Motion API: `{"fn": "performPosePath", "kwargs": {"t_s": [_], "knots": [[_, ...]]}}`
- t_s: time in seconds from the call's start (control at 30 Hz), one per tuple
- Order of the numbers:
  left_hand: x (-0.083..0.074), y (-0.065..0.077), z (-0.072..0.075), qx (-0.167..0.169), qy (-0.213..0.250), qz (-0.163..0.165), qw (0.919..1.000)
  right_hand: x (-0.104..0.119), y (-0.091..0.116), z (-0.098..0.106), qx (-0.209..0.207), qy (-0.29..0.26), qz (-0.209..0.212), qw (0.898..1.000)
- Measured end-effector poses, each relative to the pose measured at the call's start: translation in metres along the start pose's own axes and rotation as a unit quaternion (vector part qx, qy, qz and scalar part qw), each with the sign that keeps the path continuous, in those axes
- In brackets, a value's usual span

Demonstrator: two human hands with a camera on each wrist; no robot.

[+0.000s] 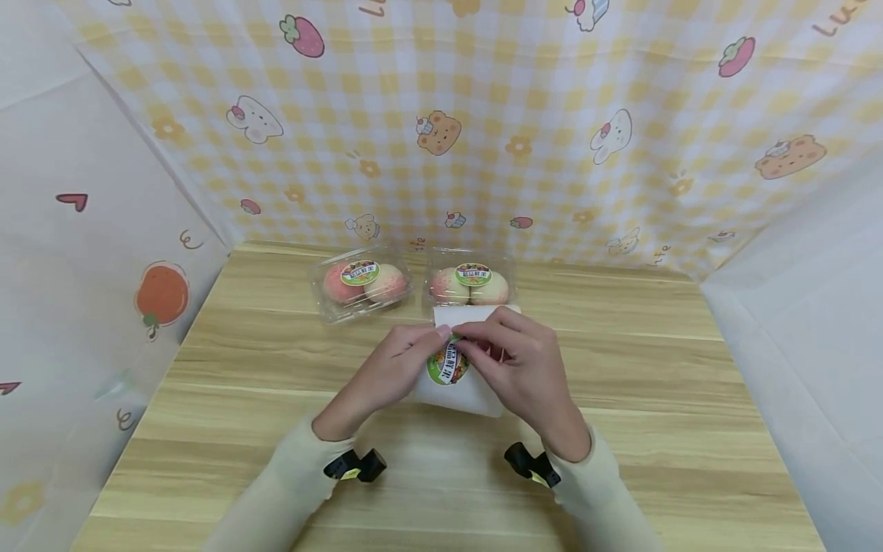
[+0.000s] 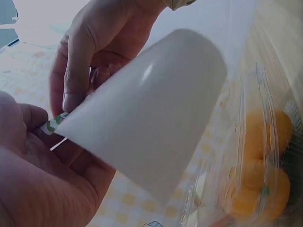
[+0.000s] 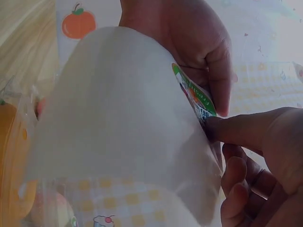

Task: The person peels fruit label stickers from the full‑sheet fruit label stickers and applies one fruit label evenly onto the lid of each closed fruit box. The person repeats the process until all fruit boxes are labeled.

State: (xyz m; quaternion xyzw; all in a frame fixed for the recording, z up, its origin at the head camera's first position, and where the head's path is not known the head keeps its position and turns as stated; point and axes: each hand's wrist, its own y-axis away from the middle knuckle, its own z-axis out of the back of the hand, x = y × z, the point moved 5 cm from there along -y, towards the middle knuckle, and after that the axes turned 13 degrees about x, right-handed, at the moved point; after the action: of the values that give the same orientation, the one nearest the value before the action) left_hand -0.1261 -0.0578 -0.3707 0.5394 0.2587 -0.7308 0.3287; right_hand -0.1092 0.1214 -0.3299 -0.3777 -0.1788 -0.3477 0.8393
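Observation:
Both hands meet over a white backing sheet [image 1: 476, 395] that carries an oval fruit sticker [image 1: 444, 369] with a green edge. My left hand [image 1: 393, 366] grips the sheet near its upper edge, thumb beside the sticker. With thumb and forefinger, my right hand [image 1: 527, 368] pinches the sticker's upper edge. In the left wrist view the sheet [image 2: 151, 109] bends in a curve away from the fingers. The right wrist view shows the sticker [image 3: 191, 92] along the sheet's fold, but fingers hide part of it.
Behind the hands stand two clear boxes of peach-like fruit, the left box [image 1: 331, 310] and the right box [image 1: 507, 264], each with an oval label. In the left wrist view, orange fruit [image 2: 260, 189] shows through clear plastic. A checked curtain [image 1: 483, 153] hangs behind the wooden table [image 1: 241, 429].

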Motion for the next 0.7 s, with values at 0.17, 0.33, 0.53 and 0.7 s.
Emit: {"fn": "performPosePath", "kwargs": {"t_s": [0.17, 0.33, 0.53, 0.7], "knots": [[0.0026, -0.0006, -0.0001, -0.014, -0.006, 0.013, 0.9998, -0.0006, -0.0006, -0.0013, 0.0, 0.005, 0.005, 1.0], [0.0033, -0.0003, 0.0, -0.022, -0.018, 0.024, 0.9993, -0.0022, -0.0016, -0.0034, 0.006, 0.0, 0.01, 1.0], [0.0061, 0.0001, 0.0018, -0.032, -0.03, 0.036, 0.9984, -0.0054, -0.0008, -0.0065, 0.024, -0.009, 0.01, 1.0], [0.0085, 0.0023, 0.0038, -0.042, -0.028, 0.055, 0.9972, -0.0057, 0.0001, -0.0085, 0.034, -0.024, 0.009, 0.999]]}}
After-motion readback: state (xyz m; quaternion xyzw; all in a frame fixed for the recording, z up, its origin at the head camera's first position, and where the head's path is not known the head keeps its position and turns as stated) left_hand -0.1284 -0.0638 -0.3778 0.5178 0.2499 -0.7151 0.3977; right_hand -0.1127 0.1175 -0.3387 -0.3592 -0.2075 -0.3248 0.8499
